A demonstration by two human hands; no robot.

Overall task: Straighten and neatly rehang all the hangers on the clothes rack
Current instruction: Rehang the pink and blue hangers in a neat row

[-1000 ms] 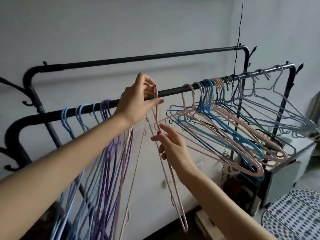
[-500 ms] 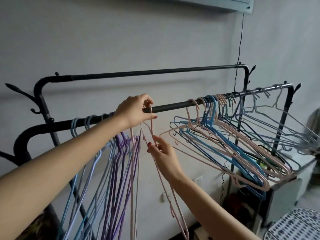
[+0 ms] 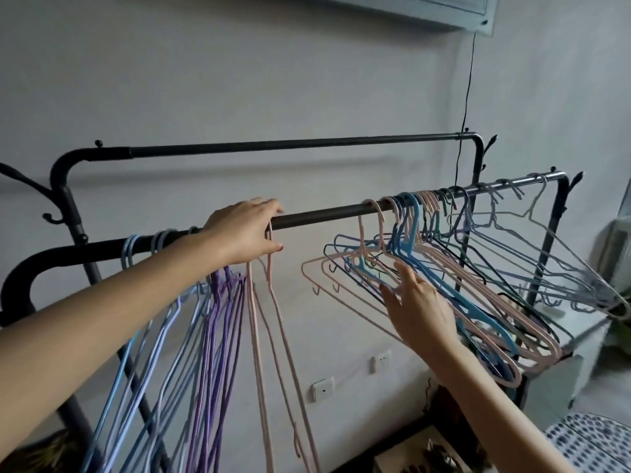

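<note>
1. Pale grey wall point(image 3: 307, 80) fills the background, with two white sockets point(image 3: 322, 388) seen low at the centre of the frame.
2. A black clothes rack point(image 3: 324, 215) is seen across the middle of the frame; its front rail runs from the left edge up to the right, and a second rail point(image 3: 290, 145) lies higher behind it.
3. The left hand point(image 3: 244, 232) is laid over the front rail at the centre, its grip closed around the hook of a pink hanger point(image 3: 273, 302) that hangs straight down from the rail.
4. Blue and purple hangers point(image 3: 211, 336) are gathered just left of that pink hanger, hanging close together and reaching down to the lower left of the frame.
5. The right hand point(image 3: 421, 312) is held right of centre with its grip released; its spread fingers point(image 3: 404, 273) touch the tangled hangers point(image 3: 461, 285), but nothing is grasped.
6. That tangled bunch of pink, blue and dark hangers hangs skewed from the right part of the front rail, fanning down to the right.
7. A bare stretch of rail is seen between the two groups.
</note>
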